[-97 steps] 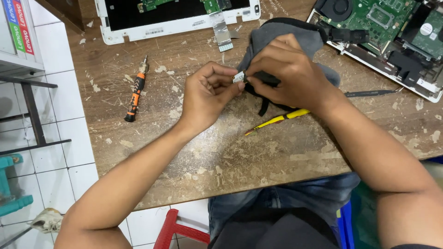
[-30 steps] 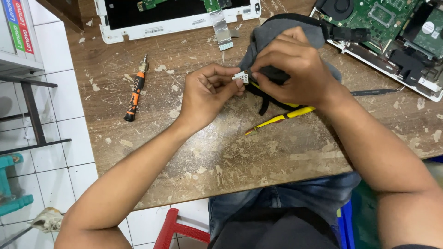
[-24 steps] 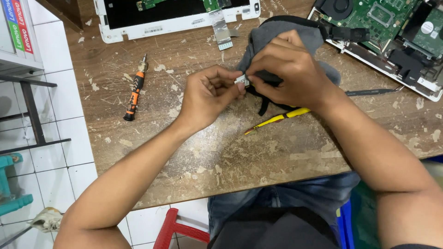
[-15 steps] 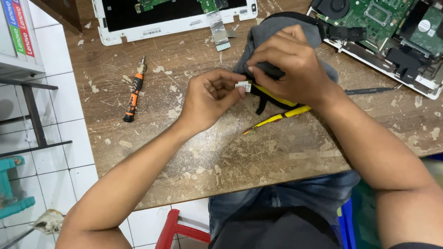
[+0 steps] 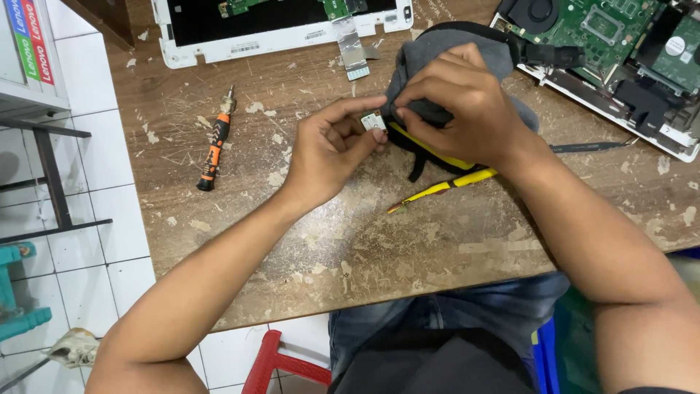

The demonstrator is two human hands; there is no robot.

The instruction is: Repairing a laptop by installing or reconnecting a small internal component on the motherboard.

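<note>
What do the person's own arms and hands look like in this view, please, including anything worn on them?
Both arms are bare from the hands up past the elbows: no gloves, watch, rings or bracelets show. The left hand and right hand have short nails. At the lower right corner, a dark sleeve edge just shows on the right upper arm. No sleeve is visible on the left arm.

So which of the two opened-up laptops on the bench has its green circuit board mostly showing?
The one at the far right corner, past the right hand. The white-framed one at the top shows mostly a black panel with small green bits.
</note>
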